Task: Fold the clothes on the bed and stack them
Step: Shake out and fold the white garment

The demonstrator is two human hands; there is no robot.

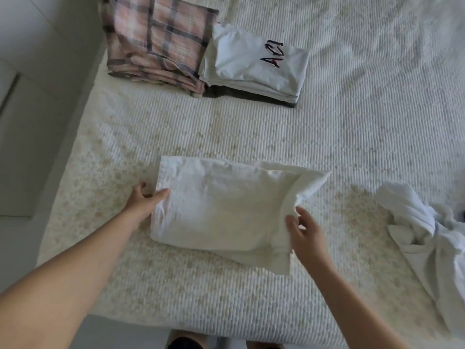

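A folded white garment [221, 207] lies on the bed in front of me. My left hand [146, 197] grips its left edge, thumb on top and fingers tucked under. My right hand [305, 230] is at its right edge with fingers relaxed, touching the cloth. At the far side sits a folded pink plaid garment [161, 44], and beside it a stack topped by a white folded shirt with dark lettering [259, 64]. A crumpled white garment [427, 243] lies unfolded at the right.
The bed [327, 137] has a cream ribbed cover and spreads to the right and far side. Its left edge drops to a grey floor [30, 147]. My legs show at the bottom edge, against the foot of the bed.
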